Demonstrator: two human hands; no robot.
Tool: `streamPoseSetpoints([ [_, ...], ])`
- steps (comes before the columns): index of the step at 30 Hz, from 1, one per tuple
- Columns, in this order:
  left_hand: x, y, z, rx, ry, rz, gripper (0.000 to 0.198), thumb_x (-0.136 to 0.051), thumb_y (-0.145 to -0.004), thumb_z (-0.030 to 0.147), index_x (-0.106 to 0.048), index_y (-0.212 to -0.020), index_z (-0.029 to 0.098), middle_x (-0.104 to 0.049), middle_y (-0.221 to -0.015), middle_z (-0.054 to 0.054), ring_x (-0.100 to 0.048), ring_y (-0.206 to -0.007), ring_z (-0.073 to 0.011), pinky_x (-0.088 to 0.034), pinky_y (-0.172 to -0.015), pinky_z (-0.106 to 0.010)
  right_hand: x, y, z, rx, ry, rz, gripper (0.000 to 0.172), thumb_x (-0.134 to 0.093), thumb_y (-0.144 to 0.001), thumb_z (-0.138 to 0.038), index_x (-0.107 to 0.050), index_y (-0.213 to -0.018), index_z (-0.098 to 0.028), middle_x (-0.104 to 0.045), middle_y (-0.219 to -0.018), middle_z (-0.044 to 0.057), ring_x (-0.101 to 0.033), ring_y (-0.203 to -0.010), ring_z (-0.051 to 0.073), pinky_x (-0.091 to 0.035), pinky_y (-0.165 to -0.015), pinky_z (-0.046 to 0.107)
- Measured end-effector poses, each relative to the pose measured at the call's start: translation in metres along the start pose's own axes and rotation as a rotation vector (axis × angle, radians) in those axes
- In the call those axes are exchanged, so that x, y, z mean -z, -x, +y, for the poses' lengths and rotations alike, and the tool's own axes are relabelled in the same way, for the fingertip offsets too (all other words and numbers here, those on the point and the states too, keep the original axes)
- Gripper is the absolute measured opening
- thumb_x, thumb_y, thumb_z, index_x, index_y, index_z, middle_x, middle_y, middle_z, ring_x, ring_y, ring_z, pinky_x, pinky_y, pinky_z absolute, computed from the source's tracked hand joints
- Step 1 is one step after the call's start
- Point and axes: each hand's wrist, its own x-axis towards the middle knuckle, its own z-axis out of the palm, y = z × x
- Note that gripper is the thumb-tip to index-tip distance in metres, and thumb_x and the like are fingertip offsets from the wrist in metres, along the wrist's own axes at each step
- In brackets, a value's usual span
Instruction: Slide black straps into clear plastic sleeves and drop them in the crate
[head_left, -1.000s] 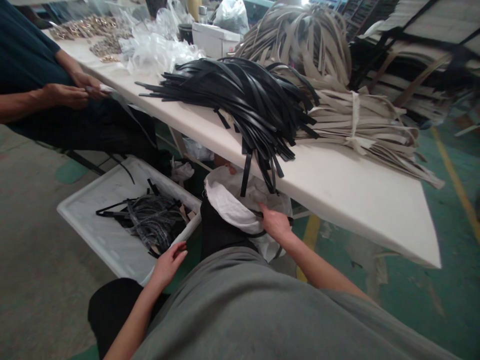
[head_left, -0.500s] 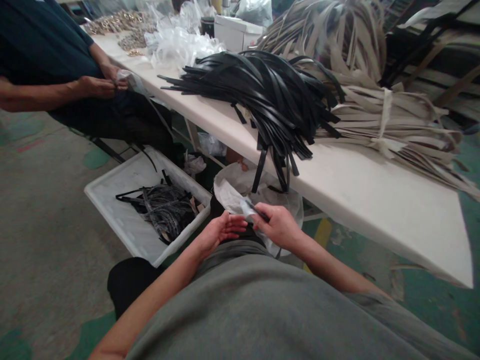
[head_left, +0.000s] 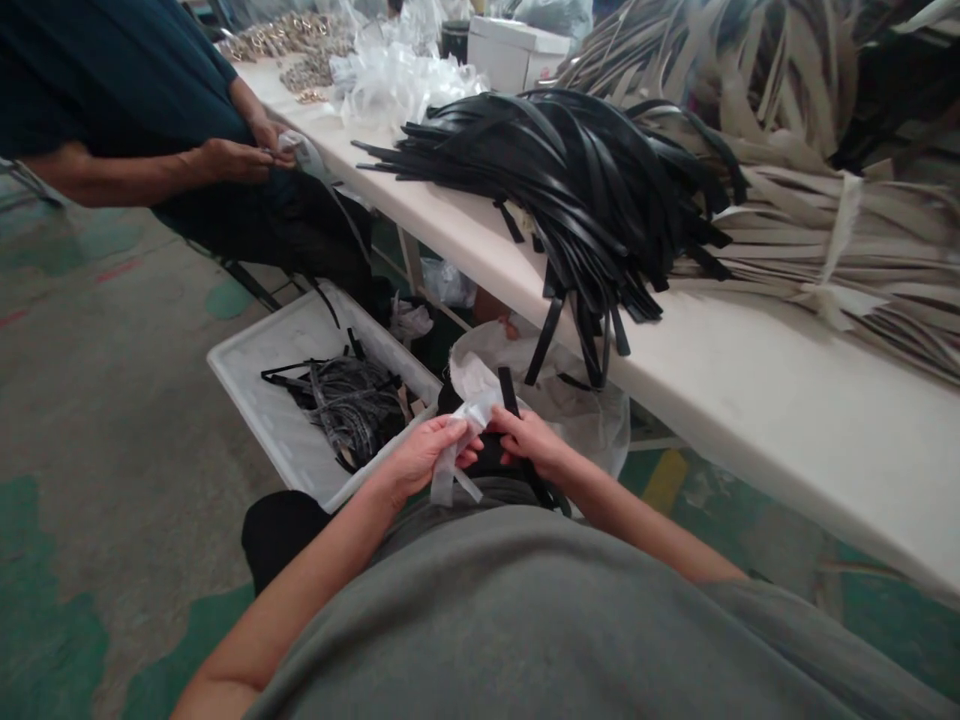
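Over my lap, my left hand (head_left: 429,452) pinches a crumpled piece of clear plastic film (head_left: 447,478) whose loose ends hang below the fingers. My right hand (head_left: 525,437) is closed on a flat black strap (head_left: 508,388); the strap's end sticks up past the fingers and its lower part runs down toward my lap. The right fingertips also touch the upper edge of the plastic. A large pile of black straps (head_left: 577,190) lies on the white table (head_left: 757,350) in front of me, several ends drooping over its edge.
A white bin (head_left: 251,385) with tangled dark strips (head_left: 345,405) stands on the floor at left. Below the table edge is a whitish sack (head_left: 600,425). Beige strap bundles (head_left: 780,225), a white box (head_left: 517,52) and metal rings (head_left: 274,35) lie farther back. A co-worker (head_left: 112,90) sits at left.
My left hand, open before, has closed on the plastic, which now hangs spread between both hands. The black strap has swung upright in my right hand. The view has shifted left.
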Motion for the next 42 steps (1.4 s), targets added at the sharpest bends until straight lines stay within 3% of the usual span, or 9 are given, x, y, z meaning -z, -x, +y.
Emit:
streamPoseSetpoints([
  [3,-0.004,-0.007,-0.011,-0.008,-0.012,0.065,0.028,-0.069,-0.080,0.040,-0.065,-0.087,0.013,-0.071,-0.077,-0.007,-0.065,-0.059,-0.0131,-0.052,-0.055,-0.022,-0.002,-0.008,-0.001,0.068,-0.012,0.100,0.039,-0.070,-0.069,-0.053,-0.059,-0.073,-0.016,-0.040,-0.047,-0.008,-0.034,-0.042,0.006,-0.046,-0.043,0.021],
  [9,0.018,-0.021,-0.013,-0.126,-0.017,0.216,0.030,-0.068,-0.079,0.041,-0.066,-0.090,0.013,-0.071,-0.087,-0.009,-0.067,-0.074,-0.0150,-0.051,-0.066,-0.025,0.043,-0.012,-0.004,0.233,0.190,0.302,0.036,-0.067,-0.070,-0.050,-0.065,-0.070,-0.014,-0.060,-0.067,0.004,-0.051,-0.056,0.012,-0.047,-0.044,0.023],
  [14,0.038,-0.033,-0.017,-0.124,-0.558,0.179,0.032,-0.067,-0.077,0.047,-0.068,-0.085,0.016,-0.070,-0.081,-0.007,-0.064,-0.073,-0.0181,-0.048,-0.069,-0.029,0.056,0.005,-0.026,0.264,0.182,0.206,0.038,-0.066,-0.074,-0.053,-0.064,-0.066,-0.015,-0.063,-0.065,0.007,-0.056,-0.059,0.015,-0.047,-0.044,0.023],
  [18,0.034,-0.035,-0.014,-0.253,-1.068,0.157,0.029,-0.065,-0.077,0.048,-0.070,-0.076,0.019,-0.070,-0.083,-0.009,-0.063,-0.089,-0.0270,-0.044,-0.086,-0.036,0.028,0.017,-0.054,0.312,0.204,0.039,0.041,-0.066,-0.074,-0.055,-0.064,-0.071,-0.014,-0.060,-0.057,0.002,-0.054,-0.050,0.011,-0.047,-0.044,0.021],
  [20,0.026,-0.028,-0.008,-0.365,-0.965,0.167,0.038,-0.056,-0.083,0.053,-0.071,-0.089,0.019,-0.070,-0.096,-0.011,-0.062,-0.100,-0.0285,-0.042,-0.091,-0.037,0.012,0.015,-0.067,0.341,0.238,-0.045,0.039,-0.065,-0.075,-0.052,-0.065,-0.073,-0.014,-0.060,-0.059,0.002,-0.055,-0.051,0.011,-0.047,-0.044,0.021],
  [23,0.014,-0.011,0.006,-0.451,-0.477,0.064,0.055,-0.044,-0.087,0.062,-0.066,-0.110,0.017,-0.070,-0.105,-0.011,-0.062,-0.101,-0.0261,-0.045,-0.090,-0.037,-0.010,0.002,-0.080,0.386,0.327,-0.118,0.034,-0.064,-0.076,-0.048,-0.066,-0.074,-0.014,-0.060,-0.060,0.001,-0.055,-0.051,0.010,-0.046,-0.044,0.020],
  [26,0.008,0.008,0.020,-0.457,-0.184,0.042,0.048,-0.069,-0.075,0.053,-0.065,-0.106,0.016,-0.071,-0.095,-0.007,-0.064,-0.087,-0.0202,-0.048,-0.084,-0.032,-0.032,-0.017,-0.088,0.426,0.445,-0.138,0.029,-0.063,-0.078,-0.042,-0.065,-0.072,-0.014,-0.057,-0.054,-0.001,-0.053,-0.047,0.009,-0.044,-0.044,0.020],
  [32,0.028,0.040,0.027,-0.373,-0.117,0.217,0.028,-0.083,-0.061,0.031,-0.067,-0.077,0.015,-0.064,-0.068,0.002,-0.054,-0.058,-0.0088,-0.044,-0.060,-0.022,-0.073,-0.048,-0.101,0.502,0.588,-0.146,0.023,-0.059,-0.083,-0.034,-0.064,-0.075,-0.014,-0.058,-0.052,-0.002,-0.052,-0.043,0.009,-0.039,-0.043,0.019],
  [42,0.073,0.082,-0.002,-0.227,-0.216,0.272,0.027,-0.079,-0.064,0.033,-0.074,-0.082,0.014,-0.066,-0.064,-0.001,-0.055,-0.053,-0.0088,-0.044,-0.054,-0.021,-0.123,-0.095,-0.091,0.450,0.610,-0.197,0.018,-0.058,-0.084,-0.029,-0.063,-0.078,-0.013,-0.057,-0.051,-0.003,-0.047,-0.039,0.006,-0.037,-0.039,0.016],
])
